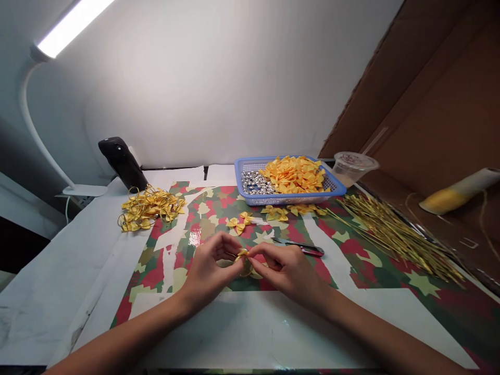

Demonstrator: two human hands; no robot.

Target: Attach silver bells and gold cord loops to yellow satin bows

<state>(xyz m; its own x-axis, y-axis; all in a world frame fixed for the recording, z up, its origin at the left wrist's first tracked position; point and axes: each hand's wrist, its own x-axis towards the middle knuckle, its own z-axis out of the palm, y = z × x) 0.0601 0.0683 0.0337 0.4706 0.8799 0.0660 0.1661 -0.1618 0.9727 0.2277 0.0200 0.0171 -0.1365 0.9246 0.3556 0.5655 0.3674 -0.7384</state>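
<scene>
Both my hands meet low over the table's middle. My left hand (209, 271) and my right hand (287, 271) pinch a small yellow ribbon bow (242, 253) between their fingertips. A thin gold loop hangs under the bow, partly hidden by my fingers. Two loose yellow bows (240, 222) lie just beyond my hands. A dark, slim tool (300, 246) lies flat behind my right hand.
A blue basket (291, 198) at the back holds many yellow bows and silver rings (255, 183). A heap of finished gold loops (148, 208) lies back left, a bundle of gold twist ties (394, 234) to the right. Also present: a clear plastic cup (353, 167), a black device (123, 162), a lamp, cardboard.
</scene>
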